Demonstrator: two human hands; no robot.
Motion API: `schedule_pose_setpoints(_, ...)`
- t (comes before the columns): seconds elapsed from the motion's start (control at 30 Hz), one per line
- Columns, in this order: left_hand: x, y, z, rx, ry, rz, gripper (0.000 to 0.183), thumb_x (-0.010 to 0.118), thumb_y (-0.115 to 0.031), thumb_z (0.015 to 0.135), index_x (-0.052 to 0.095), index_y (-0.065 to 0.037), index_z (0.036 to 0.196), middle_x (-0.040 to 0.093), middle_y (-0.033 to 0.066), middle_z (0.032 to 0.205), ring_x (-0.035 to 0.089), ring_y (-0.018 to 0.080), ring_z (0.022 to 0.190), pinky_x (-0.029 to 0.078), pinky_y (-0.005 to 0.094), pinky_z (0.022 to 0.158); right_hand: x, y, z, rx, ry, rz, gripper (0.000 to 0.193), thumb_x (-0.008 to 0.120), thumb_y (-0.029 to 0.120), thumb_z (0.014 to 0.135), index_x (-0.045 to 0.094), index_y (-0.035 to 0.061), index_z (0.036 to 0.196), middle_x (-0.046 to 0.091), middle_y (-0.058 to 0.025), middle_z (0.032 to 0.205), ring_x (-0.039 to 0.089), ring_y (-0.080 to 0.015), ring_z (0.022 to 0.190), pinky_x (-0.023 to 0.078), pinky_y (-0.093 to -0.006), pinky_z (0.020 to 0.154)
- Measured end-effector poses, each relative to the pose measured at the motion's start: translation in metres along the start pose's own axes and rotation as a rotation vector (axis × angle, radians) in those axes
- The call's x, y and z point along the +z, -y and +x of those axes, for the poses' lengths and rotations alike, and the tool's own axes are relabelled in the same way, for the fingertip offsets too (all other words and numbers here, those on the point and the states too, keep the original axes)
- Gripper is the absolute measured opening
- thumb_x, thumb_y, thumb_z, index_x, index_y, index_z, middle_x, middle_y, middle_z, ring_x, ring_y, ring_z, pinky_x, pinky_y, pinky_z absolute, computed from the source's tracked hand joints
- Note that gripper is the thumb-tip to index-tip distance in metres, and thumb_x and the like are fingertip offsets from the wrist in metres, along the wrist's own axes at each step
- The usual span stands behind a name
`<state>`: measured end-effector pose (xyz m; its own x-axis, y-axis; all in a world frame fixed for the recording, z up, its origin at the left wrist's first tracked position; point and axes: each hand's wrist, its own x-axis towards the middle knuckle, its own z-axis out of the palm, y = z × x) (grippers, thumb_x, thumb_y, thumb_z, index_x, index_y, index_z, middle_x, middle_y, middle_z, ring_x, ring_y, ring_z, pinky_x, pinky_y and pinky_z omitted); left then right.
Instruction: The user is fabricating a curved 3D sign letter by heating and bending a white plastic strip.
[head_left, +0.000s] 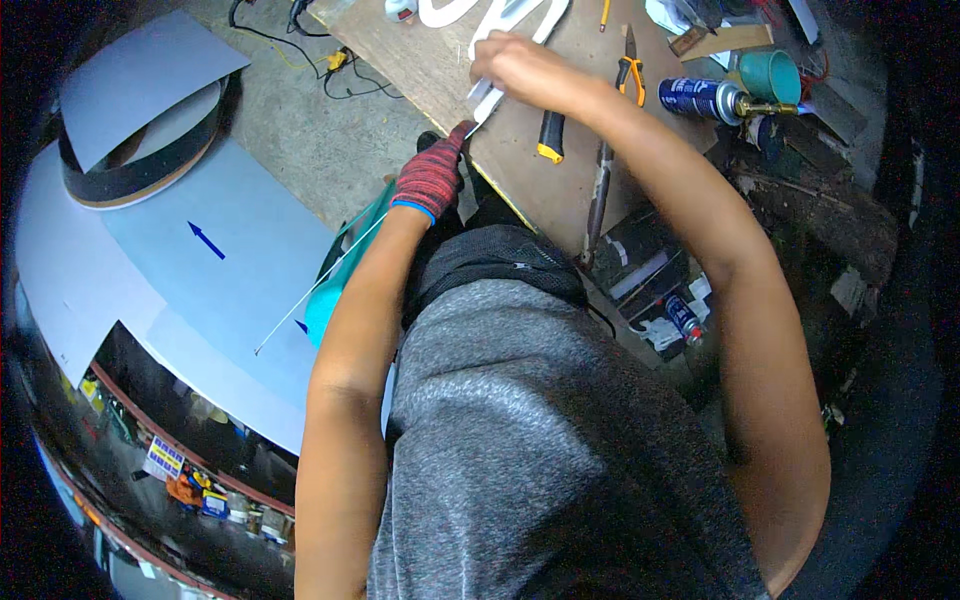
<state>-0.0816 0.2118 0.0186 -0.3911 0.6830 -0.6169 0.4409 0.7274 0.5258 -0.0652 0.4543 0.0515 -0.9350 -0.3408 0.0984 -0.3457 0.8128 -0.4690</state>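
My right hand (512, 68), bare, is closed over a narrow white piece (487, 104) at the edge of a wooden work board. My left hand (433, 180) wears a red and black knit glove with a blue cuff. Its fingers are curled, and the fingertips meet the near end of the white piece at the board's corner. A thin pale rod (310, 292) runs from below my left forearm, in line with those fingertips; the glove hides its grip. White curved cut-out shapes (452, 10) lie beyond my right hand.
On the wooden board (540, 205) lie a black and yellow utility knife (551, 138), orange-handled pliers (630, 72), a pencil (604, 15) and a long dark-handled tool (598, 200). A blue torch canister (698, 98) and teal cup (768, 75) stand right. Pale sheets (225, 240) spread left.
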Motion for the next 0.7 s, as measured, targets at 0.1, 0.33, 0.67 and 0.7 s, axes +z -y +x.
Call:
schedule_pose_setpoints(0.1,-0.001,-0.003,-0.007,0.038,-0.048,0.003,0.071,0.046,0.004,0.084,0.032,-0.025,0.147,0.061,0.0236,0.119,0.061,0.0382,0.108,0.049,0.0458,0.092,-0.013,0.005,-0.001,0.175,-0.04,0.116,0.021,0.067,0.001,0.071,0.068,0.0048,0.092,0.057,-0.0124,0.091,0.06,-0.0299,0.093,0.05,-0.0393,0.082)
schedule_pose_setpoints(0.33,-0.013,-0.015,-0.012,-0.014,-0.004,-0.012,0.067,0.042,0.003,0.086,0.034,-0.024,0.146,0.06,0.0223,0.123,0.06,0.0371,0.111,0.047,0.0457,0.094,-0.011,0.022,-0.004,-0.075,0.013,0.002,0.022,0.05,0.005,0.084,0.065,0.0033,0.101,0.058,-0.0127,0.09,0.06,-0.0301,0.094,0.05,-0.0388,0.082)
schedule_pose_setpoints(0.67,-0.002,-0.004,-0.006,0.075,-0.059,-0.039,0.069,0.056,-0.005,0.081,0.035,-0.021,0.145,0.06,0.0225,0.123,0.059,0.0384,0.112,0.047,0.0435,0.095,0.007,0.012,-0.013,-0.069,0.201,-0.075,0.014,0.055,0.008,0.08,0.066,0.0006,0.085,0.066,-0.0153,0.089,0.065,-0.0329,0.095,0.053,-0.0402,0.083)
schedule_pose_setpoints(0.7,-0.003,-0.005,-0.008,0.086,-0.086,-0.042,0.063,0.04,0.003,0.087,0.036,-0.023,0.144,0.06,0.0212,0.124,0.06,0.0362,0.112,0.047,0.0444,0.095,0.009,0.012,-0.016,-0.065,0.172,-0.073,0.015,0.056,0.008,0.08,0.067,0.0011,0.086,0.067,-0.0152,0.088,0.065,-0.0328,0.095,0.053,-0.0406,0.083)
